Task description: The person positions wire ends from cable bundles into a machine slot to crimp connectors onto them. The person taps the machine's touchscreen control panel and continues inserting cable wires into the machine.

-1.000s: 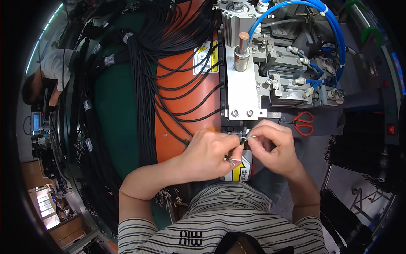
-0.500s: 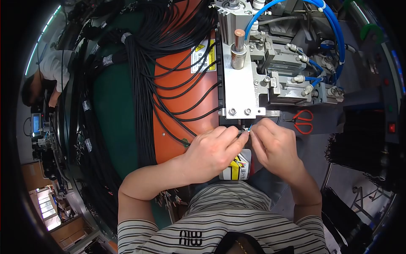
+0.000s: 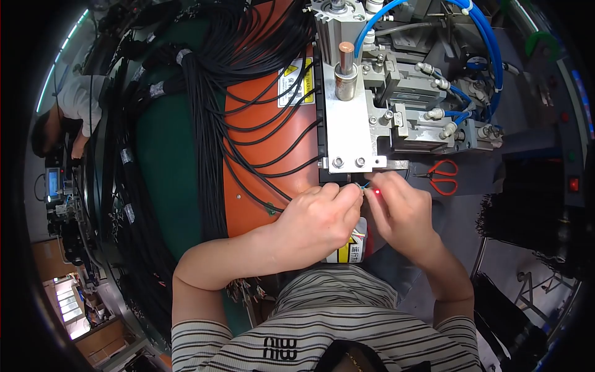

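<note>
We see a strip light (image 3: 60,59) running slantwise, up and to the left of the green worktop (image 3: 162,167). Lower on that same side of the worktop we find a small lit screen (image 3: 53,182), brown boxes (image 3: 48,257) and a bright window (image 3: 69,304). Well to the worktop's right, we see grey floor (image 3: 505,280), a metal stand (image 3: 525,291) and a glowing red switch (image 3: 574,185).
</note>
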Motion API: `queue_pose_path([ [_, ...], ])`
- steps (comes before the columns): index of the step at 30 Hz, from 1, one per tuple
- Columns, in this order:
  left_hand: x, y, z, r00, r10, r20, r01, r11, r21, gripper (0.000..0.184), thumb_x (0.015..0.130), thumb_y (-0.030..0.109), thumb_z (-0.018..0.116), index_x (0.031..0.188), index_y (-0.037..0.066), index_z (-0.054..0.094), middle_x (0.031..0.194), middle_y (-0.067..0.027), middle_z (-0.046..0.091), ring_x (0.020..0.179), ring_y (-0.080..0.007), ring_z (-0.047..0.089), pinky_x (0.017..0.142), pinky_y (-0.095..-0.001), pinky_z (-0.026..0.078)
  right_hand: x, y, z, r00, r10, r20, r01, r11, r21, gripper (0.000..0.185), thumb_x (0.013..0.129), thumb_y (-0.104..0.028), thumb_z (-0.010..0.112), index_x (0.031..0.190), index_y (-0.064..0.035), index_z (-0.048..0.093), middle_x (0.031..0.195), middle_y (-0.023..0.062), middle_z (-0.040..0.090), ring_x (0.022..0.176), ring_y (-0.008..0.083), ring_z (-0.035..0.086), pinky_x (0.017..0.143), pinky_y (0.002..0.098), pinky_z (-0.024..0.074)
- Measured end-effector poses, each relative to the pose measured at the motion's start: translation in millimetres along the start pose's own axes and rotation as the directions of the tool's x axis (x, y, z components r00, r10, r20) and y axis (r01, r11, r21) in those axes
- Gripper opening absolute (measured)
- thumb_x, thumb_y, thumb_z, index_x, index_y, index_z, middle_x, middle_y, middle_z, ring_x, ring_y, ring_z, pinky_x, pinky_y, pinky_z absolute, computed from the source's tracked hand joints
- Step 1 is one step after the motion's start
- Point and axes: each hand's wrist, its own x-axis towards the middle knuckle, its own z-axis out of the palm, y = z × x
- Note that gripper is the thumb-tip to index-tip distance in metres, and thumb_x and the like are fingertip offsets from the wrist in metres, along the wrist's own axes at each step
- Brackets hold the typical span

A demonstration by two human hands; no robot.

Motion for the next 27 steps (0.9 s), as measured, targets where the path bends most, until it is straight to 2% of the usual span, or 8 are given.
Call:
queue_pose_path([
  [2, 1, -1, 0, 1.0, -0.004, 0.008, 0.004, 1.0, -0.007, 0.037, 0.074, 0.006, 0.061, 0.108, -0.008, 0.062, 0.083, -0.0075, 0.049, 0.07, -0.0189, 0.056, 0.055, -0.0302, 0.049, 1, 1, 1, 0.997, 0.003, -0.074, -0.001, 1.0, 0.028, 0.004, 0.079, -0.001, 0.067, 0.083, -0.001, 0.065, 0.074, 0.0105, 0.062, 0.052, 0.0251, 0.059, 0.046, 0.0325, 0.0441],
  [9, 0, -1, -5, 0.998, -0.05, 0.045, 0.051, 0.999, -0.019, 0.037, 0.072, 0.003, 0.063, 0.108, -0.004, 0.063, 0.087, -0.0082, 0.053, 0.072, -0.0211, 0.058, 0.058, -0.0335, 0.05, 3, 16, 2, 0.945, 0.258, 0.202, -0.321, 0.854, 0.41, 0.006, 0.08, -0.002, 0.068, 0.081, 0.0026, 0.064, 0.063, 0.0028, 0.061, 0.048, 0.0053, 0.052, 0.044, 0.0221, 0.0379],
  [13, -20, -19, -9, 0.99, -0.111, -0.092, 0.087, 0.968, -0.234, 0.039, 0.069, -0.002, 0.065, 0.109, 0.001, 0.065, 0.09, -0.0089, 0.056, 0.074, -0.0236, 0.06, 0.059, -0.0345, 0.05, 0, 15, 2, 0.937, 0.28, 0.207, -0.344, 0.84, 0.42, 0.007, 0.081, -0.003, 0.068, 0.082, 0.0032, 0.065, 0.062, 0.0006, 0.06, 0.05, 0.0015, 0.049, 0.044, 0.0198, 0.0361],
  [17, -36, -26, -10, 0.979, -0.157, -0.127, 0.135, 0.977, -0.167, 0.037, 0.07, -0.005, 0.065, 0.106, 0.0, 0.065, 0.092, -0.0092, 0.057, 0.077, -0.0235, 0.061, 0.062, -0.0343, 0.05, 2, 14, -3, 0.911, 0.313, 0.268, -0.402, 0.816, 0.415, 0.006, 0.08, -0.004, 0.068, 0.081, 0.0016, 0.066, 0.062, 0.0075, 0.061, 0.047, 0.0132, 0.056, 0.047, 0.0272, 0.0429],
  [22, -34, -21, 0, 0.935, -0.33, -0.132, 0.302, 0.933, -0.197, 0.03, 0.075, -0.003, 0.069, 0.105, 0.0, 0.065, 0.085, -0.0083, 0.058, 0.067, -0.0227, 0.06, 0.055, -0.0347, 0.049, -4, -4, -18, 0.966, 0.255, 0.043, -0.256, 0.918, 0.303, 0.007, 0.083, -0.002, 0.069, 0.088, 0.0034, 0.068, 0.071, 0.0036, 0.063, 0.054, 0.0042, 0.053, 0.047, 0.0203, 0.0392],
  [24, -37, -19, 5, 0.917, -0.384, -0.11, 0.349, 0.905, -0.245, 0.026, 0.078, 0.0, 0.07, 0.104, 0.0, 0.064, 0.08, -0.0077, 0.059, 0.06, -0.0218, 0.06, 0.051, -0.0344, 0.048, -3, -28, -31, 0.961, 0.119, 0.248, -0.243, 0.792, 0.56, 0.019, 0.082, 0.001, 0.07, 0.1, 0.0031, 0.066, 0.077, 0.0054, 0.064, 0.055, 0.0057, 0.055, 0.049, 0.0209, 0.0415],
  [25, -37, -18, 4, 0.916, -0.387, -0.104, 0.353, 0.902, -0.248, 0.026, 0.078, 0.0, 0.07, 0.104, 0.0, 0.064, 0.08, -0.0077, 0.059, 0.06, -0.0218, 0.06, 0.051, -0.0344, 0.048, -3, -30, -26, 0.96, 0.122, 0.254, -0.249, 0.789, 0.561, 0.019, 0.082, 0.001, 0.07, 0.1, 0.0031, 0.066, 0.077, 0.0054, 0.064, 0.055, 0.0057, 0.055, 0.049, 0.0209, 0.0415],
  [27, -31, -19, -3, 0.932, -0.352, -0.084, 0.287, 0.859, -0.423, 0.025, 0.078, -0.002, 0.071, 0.103, 0.0, 0.065, 0.073, -0.0072, 0.059, 0.056, -0.02, 0.058, 0.048, -0.031, 0.044, 0, -24, -7, 0.998, -0.056, -0.016, 0.055, 0.842, 0.536, 0.025, 0.083, 0.002, 0.069, 0.107, 0.0035, 0.063, 0.081, 0.0065, 0.065, 0.056, 0.0063, 0.055, 0.051, 0.0207, 0.0434],
])
